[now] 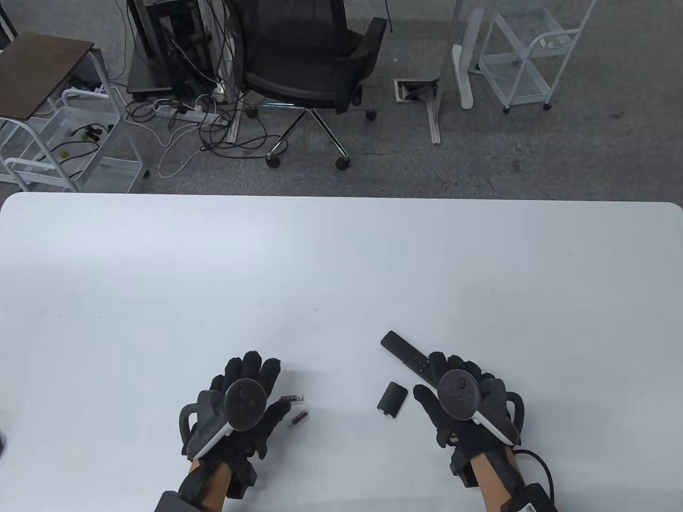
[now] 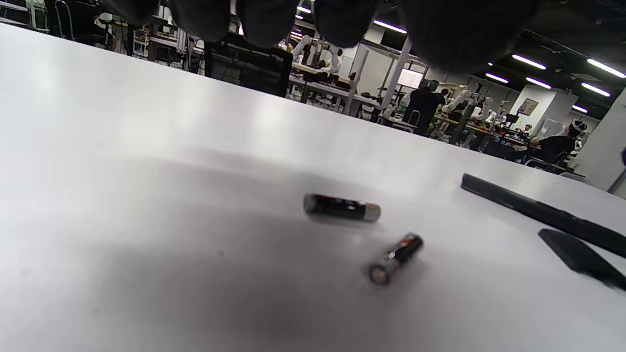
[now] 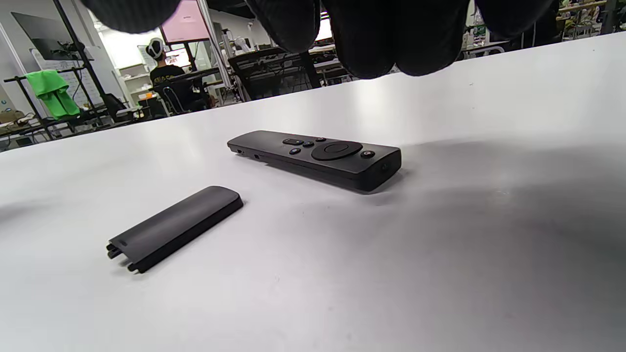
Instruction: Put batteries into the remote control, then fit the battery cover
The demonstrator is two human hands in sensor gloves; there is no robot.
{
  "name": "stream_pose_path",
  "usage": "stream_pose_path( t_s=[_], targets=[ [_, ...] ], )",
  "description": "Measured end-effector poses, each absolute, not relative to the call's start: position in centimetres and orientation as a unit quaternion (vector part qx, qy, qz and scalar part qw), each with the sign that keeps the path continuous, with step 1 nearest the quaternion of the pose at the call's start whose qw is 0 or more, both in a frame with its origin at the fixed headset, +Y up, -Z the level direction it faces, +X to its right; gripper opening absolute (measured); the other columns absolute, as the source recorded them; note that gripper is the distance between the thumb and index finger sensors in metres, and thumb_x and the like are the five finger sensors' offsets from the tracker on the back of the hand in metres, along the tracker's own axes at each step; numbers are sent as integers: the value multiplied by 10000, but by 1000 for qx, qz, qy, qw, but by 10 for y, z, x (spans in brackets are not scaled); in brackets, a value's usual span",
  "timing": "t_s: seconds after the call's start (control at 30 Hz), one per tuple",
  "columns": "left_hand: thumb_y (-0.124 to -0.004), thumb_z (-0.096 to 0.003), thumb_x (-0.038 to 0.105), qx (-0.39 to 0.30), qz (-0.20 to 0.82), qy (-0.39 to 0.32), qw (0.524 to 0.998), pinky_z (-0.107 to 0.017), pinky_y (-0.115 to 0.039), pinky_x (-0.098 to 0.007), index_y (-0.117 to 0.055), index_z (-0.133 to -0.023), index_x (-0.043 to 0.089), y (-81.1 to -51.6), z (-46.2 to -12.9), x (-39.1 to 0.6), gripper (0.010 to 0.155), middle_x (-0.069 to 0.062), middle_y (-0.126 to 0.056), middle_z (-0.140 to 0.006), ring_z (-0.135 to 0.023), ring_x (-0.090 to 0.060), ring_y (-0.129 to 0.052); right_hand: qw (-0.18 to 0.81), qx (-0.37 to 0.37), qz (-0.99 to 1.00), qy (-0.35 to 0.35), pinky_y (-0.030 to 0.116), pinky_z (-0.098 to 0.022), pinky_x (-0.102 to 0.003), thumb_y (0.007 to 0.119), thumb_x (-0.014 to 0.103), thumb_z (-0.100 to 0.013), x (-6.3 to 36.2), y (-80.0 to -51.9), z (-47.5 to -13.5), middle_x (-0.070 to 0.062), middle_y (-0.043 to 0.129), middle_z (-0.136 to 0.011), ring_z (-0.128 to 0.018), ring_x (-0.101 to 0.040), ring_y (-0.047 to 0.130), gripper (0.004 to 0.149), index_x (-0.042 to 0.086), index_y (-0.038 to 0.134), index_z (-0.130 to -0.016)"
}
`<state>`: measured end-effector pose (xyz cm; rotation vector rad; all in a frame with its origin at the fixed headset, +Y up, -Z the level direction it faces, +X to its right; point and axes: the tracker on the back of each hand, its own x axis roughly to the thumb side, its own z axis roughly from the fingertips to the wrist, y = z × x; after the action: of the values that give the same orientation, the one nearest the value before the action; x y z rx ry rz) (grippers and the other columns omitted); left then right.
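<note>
A black remote control [image 1: 404, 353] lies button side up on the white table [image 1: 341, 266], also in the right wrist view [image 3: 318, 155]. Its battery cover [image 1: 393, 398] lies loose beside it, also in the right wrist view [image 3: 175, 228]. Two batteries [image 1: 292, 398] [image 1: 298, 419] lie apart on the table, also in the left wrist view [image 2: 341, 207] [image 2: 396, 258]. My left hand [image 1: 267, 392] hovers palm down, open and empty, just left of the batteries. My right hand [image 1: 429, 381] is open and empty, with its fingers [image 3: 381, 39] above the remote's near end, apart from it.
The table's far edge [image 1: 341, 198] runs across the middle of the table view. Beyond it are a black office chair [image 1: 315, 58], cables on the floor and white carts [image 1: 525, 58]. The remote [image 2: 543, 212] and cover [image 2: 577, 256] also show at the right of the left wrist view.
</note>
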<state>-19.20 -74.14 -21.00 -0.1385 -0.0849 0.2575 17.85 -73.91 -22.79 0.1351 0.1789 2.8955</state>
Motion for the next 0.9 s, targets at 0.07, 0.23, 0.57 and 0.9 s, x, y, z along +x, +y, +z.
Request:
stream_pose_path(
  t_s=[0.07,0.23,0.57,0.9],
  targets=[
    [-755,-424,611,-73,127,-42,988,-839,-487,-638,-530,-1121,343,-742,-210,-192,780,-119,-482,-1236,-1133,-449,-506,118,47,990,61,496,-666,-765,648,570,-466,178,-740,-228,-326,658,-1112,-972,-620,641,793,111,571,-1108],
    [-755,-424,611,-73,129,-42,988,-840,-487,-637,-525,-1121,347,-741,-209,-191,780,-117,-480,-1236,-1133,-449,-504,117,51,990,56,498,-666,-764,658,569,-465,178,-740,-228,-324,661,-1110,-971,-620,642,791,111,578,-1105],
    [-755,-424,611,-75,129,-44,988,-840,-485,-638,-526,-1122,345,-740,-210,-191,781,-118,-478,-1237,-1134,-449,-504,116,70,991,2,506,-678,-756,718,594,-436,176,-736,-226,-285,666,-1117,-985,-588,654,830,137,546,-1107],
    [-754,-425,611,-77,128,-48,988,-839,-486,-638,-527,-1121,346,-740,-210,-189,779,-118,-479,-1237,-1133,-451,-504,95,79,992,6,510,-694,-755,791,578,-406,175,-752,-235,-242,560,-1170,-1028,-565,601,868,199,465,-1115]
  ],
)
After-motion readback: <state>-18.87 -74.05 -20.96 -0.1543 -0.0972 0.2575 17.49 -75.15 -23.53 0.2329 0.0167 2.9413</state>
